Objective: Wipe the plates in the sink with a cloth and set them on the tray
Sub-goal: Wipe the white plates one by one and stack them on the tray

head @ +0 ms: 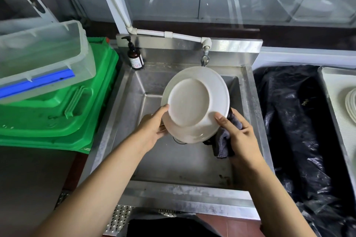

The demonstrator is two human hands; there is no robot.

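I hold a white plate (194, 100) tilted above the steel sink (134, 86), its underside facing me. My left hand (152, 127) grips its left rim, thumb on the back. My right hand (240, 132) holds the lower right rim together with a dark grey cloth (223, 140) that hangs below the plate. At the far right a tray (331, 86) carries a stack of white plates (351, 105), cut off by the frame edge.
A tap (205, 57) hangs over the sink's back, a brown pump bottle (135, 56) stands at its back left corner. Green bins (57, 106) with a clear box (42, 54) sit left. A black bin bag (292, 117) lies right.
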